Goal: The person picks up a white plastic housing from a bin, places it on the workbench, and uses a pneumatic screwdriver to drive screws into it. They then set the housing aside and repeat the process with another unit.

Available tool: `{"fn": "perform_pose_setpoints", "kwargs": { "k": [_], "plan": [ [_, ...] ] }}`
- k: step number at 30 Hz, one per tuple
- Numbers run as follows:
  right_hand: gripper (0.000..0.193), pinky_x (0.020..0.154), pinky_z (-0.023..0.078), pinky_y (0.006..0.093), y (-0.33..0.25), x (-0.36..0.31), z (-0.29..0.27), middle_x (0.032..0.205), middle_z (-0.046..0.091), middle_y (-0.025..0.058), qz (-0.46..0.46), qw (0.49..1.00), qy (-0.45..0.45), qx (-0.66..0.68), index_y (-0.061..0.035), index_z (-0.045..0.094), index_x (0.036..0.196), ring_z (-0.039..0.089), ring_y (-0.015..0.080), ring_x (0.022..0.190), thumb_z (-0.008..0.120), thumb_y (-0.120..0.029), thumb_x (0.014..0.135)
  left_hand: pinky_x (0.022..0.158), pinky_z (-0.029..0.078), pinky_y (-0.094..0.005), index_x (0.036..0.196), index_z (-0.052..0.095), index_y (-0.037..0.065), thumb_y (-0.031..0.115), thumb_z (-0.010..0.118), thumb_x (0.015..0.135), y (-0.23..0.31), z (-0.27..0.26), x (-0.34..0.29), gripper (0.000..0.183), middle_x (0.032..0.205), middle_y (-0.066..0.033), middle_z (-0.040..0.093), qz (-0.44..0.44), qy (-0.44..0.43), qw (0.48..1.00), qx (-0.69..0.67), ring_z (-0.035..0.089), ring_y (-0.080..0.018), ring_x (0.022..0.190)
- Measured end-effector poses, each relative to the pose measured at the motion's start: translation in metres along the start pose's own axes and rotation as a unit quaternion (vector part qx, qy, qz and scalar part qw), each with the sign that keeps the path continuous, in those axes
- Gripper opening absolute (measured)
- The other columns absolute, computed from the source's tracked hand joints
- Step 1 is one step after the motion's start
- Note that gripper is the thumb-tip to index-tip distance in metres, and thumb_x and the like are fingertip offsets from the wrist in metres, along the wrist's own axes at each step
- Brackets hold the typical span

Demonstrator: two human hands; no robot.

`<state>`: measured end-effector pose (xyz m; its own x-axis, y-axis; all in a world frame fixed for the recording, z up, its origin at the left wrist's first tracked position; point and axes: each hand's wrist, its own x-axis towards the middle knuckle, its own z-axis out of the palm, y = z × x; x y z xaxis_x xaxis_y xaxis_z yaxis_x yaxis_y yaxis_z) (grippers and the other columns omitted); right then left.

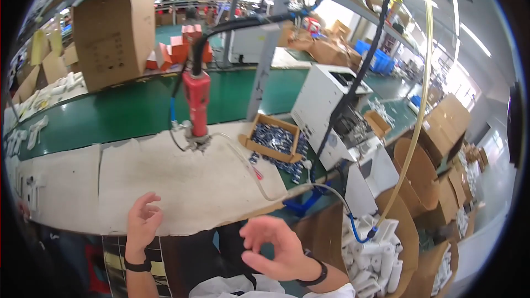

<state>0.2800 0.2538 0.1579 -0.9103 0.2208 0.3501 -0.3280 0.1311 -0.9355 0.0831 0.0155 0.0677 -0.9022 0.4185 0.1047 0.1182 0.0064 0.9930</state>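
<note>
1. Left grip (143, 224) and right grip (282, 254): fingers apart, both empty.
2. Red hanging tool (197, 102): ahead, between both grips, untouched.
3. Clear hose (265, 192), ahead of the right grip, could snag if that grip swept forward.

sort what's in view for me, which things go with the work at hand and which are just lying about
Likely in use, being nearest the hands:
- red hanging tool
- pale bench covering
- open box of small dark-blue parts
- carton of white pieces

Apparently just lying about:
- tall cardboard box
- orange boxes
- blue crate
</note>
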Motion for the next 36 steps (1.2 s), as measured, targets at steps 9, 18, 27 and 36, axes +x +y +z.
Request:
{"fn": "perform_pose_setpoints", "kwargs": {
  "k": [9, 18, 27, 36],
  "plan": [
    [0.072, 0.095, 0.039, 0.0389, 0.054, 0.149, 0.054, 0.135, 0.035, 0.0119, -0.175, 0.938, 0.282, -0.096, -0.0028, 0.031, 0.134, 0.039, 0.0216, 0.122, 0.074, -0.009, 0.076, 0.076, 0.050, -0.0342, 0.124, 0.054, 0.004, 0.020, 0.072, 0.073, 0.010, -0.011, 0.047, 0.056, 0.114, -0.0129, 0.059, 0.082, 0.067, 0.928, 0.356, 0.060, -0.0245, 0.088],
    [0.027, 0.071, 0.045, 0.0247, 0.064, 0.239, 0.072, 0.078, 0.061, 0.0002, -0.134, 0.945, 0.299, -0.013, -0.0033, 0.059, 0.101, 0.052, 0.0078, 0.072, 0.072, -0.019, 0.084, 0.087, 0.048, -0.0429, 0.117, 0.057, 0.004, 0.029, 0.068, 0.075, 0.000, -0.008, 0.119, 0.050, 0.114, -0.0164, 0.059, 0.151, 0.135, 0.861, 0.466, 0.058, -0.0344, 0.103],
    [0.029, 0.068, 0.046, 0.0226, 0.132, 0.280, 0.057, 0.090, 0.060, 0.0022, -0.151, 0.939, 0.300, 0.075, -0.0003, 0.056, 0.109, 0.054, 0.0077, 0.072, 0.070, -0.006, 0.084, 0.084, 0.047, -0.0428, 0.112, 0.060, 0.008, 0.028, 0.066, 0.077, -0.069, 0.046, 0.160, 0.041, 0.109, -0.0101, 0.061, 0.178, 0.091, 0.808, 0.554, 0.057, -0.0286, 0.103],
    [0.061, 0.076, 0.048, 0.0256, 0.163, 0.244, 0.064, 0.111, 0.056, 0.0134, -0.257, 0.920, 0.296, 0.013, 0.0029, 0.029, 0.140, 0.057, 0.0149, 0.089, 0.059, 0.001, 0.086, 0.086, 0.047, -0.0419, 0.109, 0.063, 0.009, 0.029, 0.069, 0.076, -0.075, 0.055, 0.164, 0.039, 0.107, -0.0088, 0.063, 0.193, 0.025, 0.844, 0.499, 0.058, -0.0280, 0.103]
  ]
}}
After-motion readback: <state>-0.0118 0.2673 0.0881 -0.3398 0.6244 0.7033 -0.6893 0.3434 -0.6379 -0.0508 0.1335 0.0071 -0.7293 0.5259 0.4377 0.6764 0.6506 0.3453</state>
